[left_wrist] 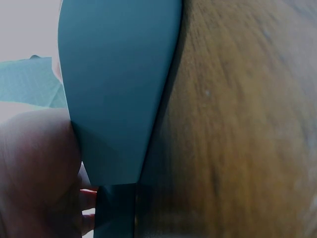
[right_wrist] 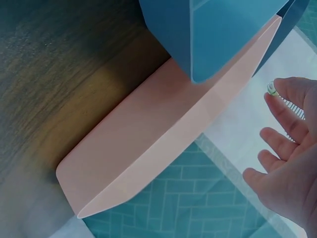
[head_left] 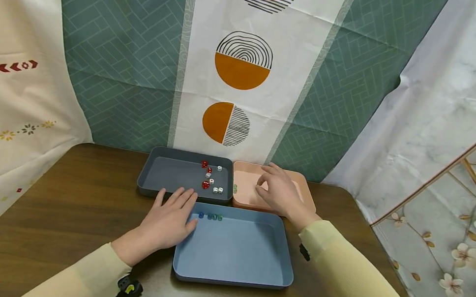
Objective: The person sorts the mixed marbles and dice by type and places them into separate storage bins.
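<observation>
My right hand [head_left: 279,191] is raised over the pink tray [head_left: 307,196], and its thumb and index finger pinch a small clear green die [right_wrist: 272,89]. The other fingers are spread apart. Against the pink tray's left wall lie small green dice [head_left: 235,188]. My left hand [head_left: 168,221] holds nothing; its fingers are extended at the left rim of the blue tray [head_left: 230,282], with the fingertips reaching toward the dark grey tray [head_left: 168,172]. A blue die [head_left: 201,215] and several green dice [head_left: 214,217] line the blue tray's far side.
Red dice [head_left: 205,184] and white dice [head_left: 217,190] are scattered in the right half of the dark grey tray. All three trays sit close together on a brown wooden table [head_left: 79,208]. A patterned curtain [head_left: 124,55] hangs behind the table.
</observation>
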Demonstrator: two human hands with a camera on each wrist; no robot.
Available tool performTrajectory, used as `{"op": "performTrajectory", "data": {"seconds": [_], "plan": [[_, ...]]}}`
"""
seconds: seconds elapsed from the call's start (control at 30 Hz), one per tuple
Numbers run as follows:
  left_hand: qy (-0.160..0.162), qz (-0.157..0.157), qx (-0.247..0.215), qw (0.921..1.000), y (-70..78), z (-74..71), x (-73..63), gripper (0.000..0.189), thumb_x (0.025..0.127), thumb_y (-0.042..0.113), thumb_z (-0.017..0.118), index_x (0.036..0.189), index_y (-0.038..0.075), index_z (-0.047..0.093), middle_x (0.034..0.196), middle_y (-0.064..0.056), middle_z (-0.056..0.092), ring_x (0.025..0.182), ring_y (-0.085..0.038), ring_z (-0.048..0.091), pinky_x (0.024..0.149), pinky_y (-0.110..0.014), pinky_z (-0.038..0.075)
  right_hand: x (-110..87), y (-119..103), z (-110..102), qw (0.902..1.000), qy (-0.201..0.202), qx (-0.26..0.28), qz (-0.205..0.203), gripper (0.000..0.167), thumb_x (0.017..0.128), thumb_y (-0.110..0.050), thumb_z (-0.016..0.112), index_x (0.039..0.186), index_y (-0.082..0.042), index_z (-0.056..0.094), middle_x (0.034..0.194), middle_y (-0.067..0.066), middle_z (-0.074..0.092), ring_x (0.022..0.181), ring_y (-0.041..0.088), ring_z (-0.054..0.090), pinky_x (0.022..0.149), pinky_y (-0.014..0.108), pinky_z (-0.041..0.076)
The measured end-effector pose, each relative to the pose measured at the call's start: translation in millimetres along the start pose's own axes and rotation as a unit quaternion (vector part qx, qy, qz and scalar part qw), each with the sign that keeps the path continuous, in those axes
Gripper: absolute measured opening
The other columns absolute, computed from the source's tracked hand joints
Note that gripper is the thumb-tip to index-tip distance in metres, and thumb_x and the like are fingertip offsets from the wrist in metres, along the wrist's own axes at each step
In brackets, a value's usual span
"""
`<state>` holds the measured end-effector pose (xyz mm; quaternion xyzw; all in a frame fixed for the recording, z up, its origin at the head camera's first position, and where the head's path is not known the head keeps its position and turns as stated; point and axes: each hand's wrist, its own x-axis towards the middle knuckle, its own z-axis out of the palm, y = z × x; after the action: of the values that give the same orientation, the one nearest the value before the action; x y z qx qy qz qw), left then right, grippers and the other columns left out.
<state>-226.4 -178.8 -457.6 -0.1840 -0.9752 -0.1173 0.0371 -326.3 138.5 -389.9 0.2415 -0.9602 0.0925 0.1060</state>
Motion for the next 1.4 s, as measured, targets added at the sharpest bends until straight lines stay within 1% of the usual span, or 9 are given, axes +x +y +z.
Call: {"op": "performTrajectory", "data": {"seconds": [0.2, 0.4, 0.9, 1.2, 1.4], "plan": [[-0.002, -0.002, -0.001, 1.0, -0.4, 1.1, 0.4, 0.074, 0.112, 0.041, 0.062, 0.17, 0.001, 0.038, 0.177, -0.019, 0.035, 0.165, -0.043, 0.026, 0.128, -0.075, 0.009, 6.3, -3, 2, 0.9999, -0.014, -0.006, 0.008, 0.012, 0.105, -0.017, 0.075, 0.1, -0.009, 0.082, 0.161, 0.021, 0.057, 0.161, 0.042, 0.037, 0.131, 0.056, 0.029], [0.0, -0.002, -0.001, 1.0, -0.3, 1.4, -0.2, 0.075, 0.112, 0.041, 0.062, 0.171, 0.001, 0.038, 0.177, -0.019, 0.034, 0.165, -0.042, 0.026, 0.129, -0.075, 0.009, 14.4, -7, 7, 0.9996, -0.018, -0.017, 0.013, 0.012, 0.105, -0.019, 0.076, 0.101, -0.009, 0.082, 0.161, 0.02, 0.057, 0.16, 0.042, 0.039, 0.131, 0.053, 0.03], [-0.005, -0.007, -0.008, 0.9999, 1.4, 1.8, 1.0, 0.075, 0.112, 0.041, 0.063, 0.171, 0.002, 0.038, 0.177, -0.018, 0.034, 0.165, -0.042, 0.025, 0.129, -0.075, 0.008, 25.8, -10, 13, 0.9983, -0.043, -0.032, 0.024, 0.016, 0.107, -0.021, 0.075, 0.105, -0.009, 0.083, 0.163, 0.02, 0.055, 0.162, 0.041, 0.034, 0.133, 0.051, 0.026], [-0.006, -0.008, -0.004, 0.9999, -0.9, 4.8, 2.9, 0.076, 0.112, 0.043, 0.062, 0.171, 0.003, 0.038, 0.178, -0.018, 0.034, 0.166, -0.042, 0.025, 0.129, -0.074, 0.008, 33.8, -11, 15, 0.998, -0.047, -0.034, 0.026, 0.016, 0.108, -0.021, 0.073, 0.106, -0.009, 0.084, 0.163, 0.02, 0.055, 0.162, 0.042, 0.035, 0.132, 0.051, 0.028], [-0.009, -0.01, -0.006, 0.9999, -0.7, 4.9, 4.2, 0.077, 0.112, 0.043, 0.062, 0.172, 0.003, 0.036, 0.178, -0.017, 0.032, 0.166, -0.041, 0.024, 0.129, -0.074, 0.006, 39.2, -13, 14, 0.9977, -0.049, -0.033, 0.034, 0.017, 0.108, -0.021, 0.072, 0.105, -0.008, 0.083, 0.164, 0.02, 0.054, 0.162, 0.041, 0.035, 0.131, 0.052, 0.029]]}}
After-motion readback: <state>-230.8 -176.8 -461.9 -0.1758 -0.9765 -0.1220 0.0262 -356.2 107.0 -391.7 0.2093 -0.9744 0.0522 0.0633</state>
